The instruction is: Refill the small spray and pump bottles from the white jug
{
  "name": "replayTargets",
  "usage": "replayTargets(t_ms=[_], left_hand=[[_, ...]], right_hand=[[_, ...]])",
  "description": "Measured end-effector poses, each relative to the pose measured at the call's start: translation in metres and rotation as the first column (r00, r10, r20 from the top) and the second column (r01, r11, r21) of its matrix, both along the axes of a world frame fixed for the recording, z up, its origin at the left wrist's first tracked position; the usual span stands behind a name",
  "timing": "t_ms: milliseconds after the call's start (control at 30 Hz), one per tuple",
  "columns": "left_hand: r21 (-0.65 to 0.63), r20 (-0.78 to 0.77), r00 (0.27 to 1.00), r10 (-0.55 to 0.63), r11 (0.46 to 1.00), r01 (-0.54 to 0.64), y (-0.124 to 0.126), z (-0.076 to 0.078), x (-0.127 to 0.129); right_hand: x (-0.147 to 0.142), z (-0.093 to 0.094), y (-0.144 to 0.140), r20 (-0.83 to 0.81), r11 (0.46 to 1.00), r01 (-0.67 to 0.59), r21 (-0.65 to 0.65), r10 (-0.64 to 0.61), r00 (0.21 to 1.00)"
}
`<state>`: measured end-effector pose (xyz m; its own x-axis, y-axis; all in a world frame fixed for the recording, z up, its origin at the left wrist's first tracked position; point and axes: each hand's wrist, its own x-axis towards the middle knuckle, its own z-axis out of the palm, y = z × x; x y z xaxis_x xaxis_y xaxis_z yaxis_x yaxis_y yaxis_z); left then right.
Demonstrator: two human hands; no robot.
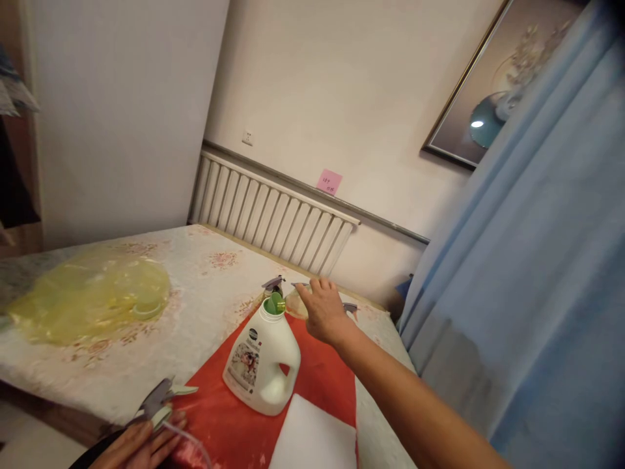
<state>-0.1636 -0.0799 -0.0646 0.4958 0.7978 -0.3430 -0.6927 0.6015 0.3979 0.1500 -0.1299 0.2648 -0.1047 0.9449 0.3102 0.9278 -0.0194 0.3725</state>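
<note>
My left hand, low at the left, has its fingers closed around a grey and pale-green spray trigger head. A clear dip tube trails from that head. My right hand is curled at the far end of the red cloth, beside a clear rounded bottle. The back of the hand hides what its fingers hold. A white detergent jug stands upright on the cloth, its handle facing right. Its mouth is uncapped and shows a green inner spout.
Behind the jug is a spray bottle top; another grey trigger shows right of my right hand. A white sheet lies in front. A yellow plastic bag covers the table's left. Radiator and blue curtain border the table.
</note>
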Motion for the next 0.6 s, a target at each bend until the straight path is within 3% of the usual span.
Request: replayTargets(t_ms=[100, 200, 267, 367, 467, 600], left_hand=[[0.011, -0.087, 0.996, 0.015, 1.0, -0.014, 0.001, -0.001, 0.003], [0.079, -0.16, 0.987, -0.001, 0.997, 0.014, -0.005, 0.017, 0.012], [0.152, -0.171, 0.985, 0.02, 0.988, 0.006, -0.012, 0.045, 0.023], [0.202, -0.206, 0.975, 0.087, 0.978, -0.045, -0.024, 0.101, 0.04], [0.294, -0.168, 0.971, 0.172, 0.949, -0.117, -0.033, 0.153, 0.054], [0.385, -0.145, 0.956, 0.254, 0.905, -0.182, -0.04, 0.196, 0.068]], right_hand=[[0.011, -0.015, -0.004, -0.138, 0.999, 0.035, 0.017, -0.033, 0.99], [0.021, -0.031, -0.011, -0.286, 0.999, 0.044, 0.014, -0.038, 0.958], [0.026, -0.042, -0.018, -0.377, 0.999, 0.048, 0.016, -0.038, 0.926], [0.029, -0.06, -0.031, -0.493, 0.998, 0.06, 0.035, -0.035, 0.869], [0.028, -0.082, -0.05, -0.653, 0.994, 0.045, 0.103, 0.033, 0.757], [0.022, -0.109, -0.08, -0.77, 0.991, 0.049, 0.124, 0.065, 0.635]])
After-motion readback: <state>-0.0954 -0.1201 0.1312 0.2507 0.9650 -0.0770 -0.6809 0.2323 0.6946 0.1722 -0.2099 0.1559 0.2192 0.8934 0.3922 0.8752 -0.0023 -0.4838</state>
